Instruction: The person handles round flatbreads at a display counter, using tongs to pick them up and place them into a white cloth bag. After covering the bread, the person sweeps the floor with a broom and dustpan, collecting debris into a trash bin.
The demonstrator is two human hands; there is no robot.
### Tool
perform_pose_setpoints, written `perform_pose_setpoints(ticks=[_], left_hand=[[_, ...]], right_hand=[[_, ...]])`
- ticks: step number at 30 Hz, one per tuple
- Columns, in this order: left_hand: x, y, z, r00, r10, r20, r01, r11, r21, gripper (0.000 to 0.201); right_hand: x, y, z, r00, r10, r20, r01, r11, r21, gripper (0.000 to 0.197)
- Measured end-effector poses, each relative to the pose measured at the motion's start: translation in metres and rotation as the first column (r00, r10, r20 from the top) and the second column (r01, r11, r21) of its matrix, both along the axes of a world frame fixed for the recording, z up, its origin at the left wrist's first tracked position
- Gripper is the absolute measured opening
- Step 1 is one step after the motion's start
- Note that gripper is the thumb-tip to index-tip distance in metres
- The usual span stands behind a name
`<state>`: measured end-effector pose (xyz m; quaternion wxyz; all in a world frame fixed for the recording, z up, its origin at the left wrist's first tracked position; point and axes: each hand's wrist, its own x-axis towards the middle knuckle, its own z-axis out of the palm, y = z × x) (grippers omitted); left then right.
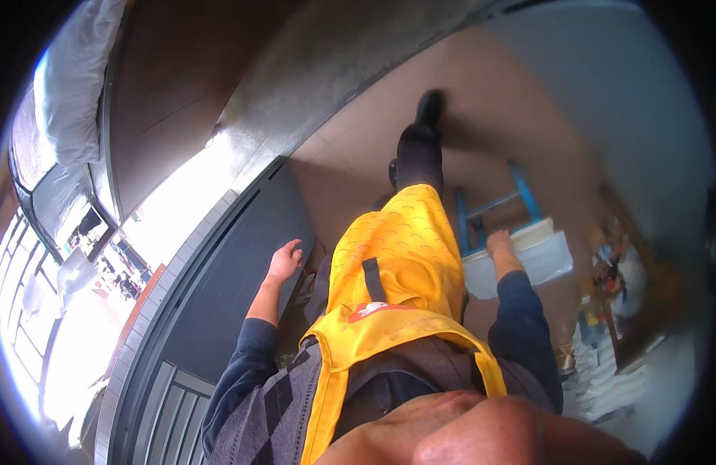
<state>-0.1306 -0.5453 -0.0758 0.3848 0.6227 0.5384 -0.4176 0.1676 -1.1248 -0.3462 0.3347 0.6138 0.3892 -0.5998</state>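
Note:
My left hand (283, 262) hangs out at my left side, in front of a dark grey panel. Its fingers are loosely bent and apart, with nothing in them. My right hand (499, 243) is at my right side, its fingers curled in, and I see nothing held in it. It overlaps the edge of a white-topped piece (540, 258) with a blue frame (526, 192); whether it touches that cannot be told. Over my clothes hangs a yellow apron (404, 252) with a dark strap tab. One black shoe (430, 108) is stretched forward on the floor.
Along my left runs a dark grey cabinet or counter side (226, 287) with a pale tiled edge. Brown floor (489, 101) stretches ahead. Blurred mixed items and a brown board (623, 329) stand at the right. Bright window light comes from the far left.

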Motion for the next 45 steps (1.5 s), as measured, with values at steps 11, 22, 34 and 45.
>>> perform_pose_setpoints(ticks=[11,22,34,45], left_hand=[[0.057,0.065,0.005,0.962,0.273,0.007,-0.272,0.962,-0.033,0.037],[0.009,0.218,-0.037,0.930,0.366,0.023,-0.365,0.930,-0.051,0.040],[0.036,0.277,-0.078,0.913,0.372,0.168,-0.375,0.927,-0.019,0.040],[0.072,0.236,-0.120,0.893,0.429,0.135,-0.419,0.903,-0.093,0.040]], right_hand=[[0.098,0.225,0.028,0.968,-0.174,-0.180,0.156,0.982,-0.108,0.037],[0.132,0.394,0.092,0.806,-0.591,-0.044,0.591,0.797,0.123,0.033],[0.200,0.518,0.083,0.835,-0.532,-0.141,0.544,0.836,0.071,0.032],[0.252,0.529,0.041,0.958,-0.189,-0.218,0.168,0.980,-0.110,0.032]])
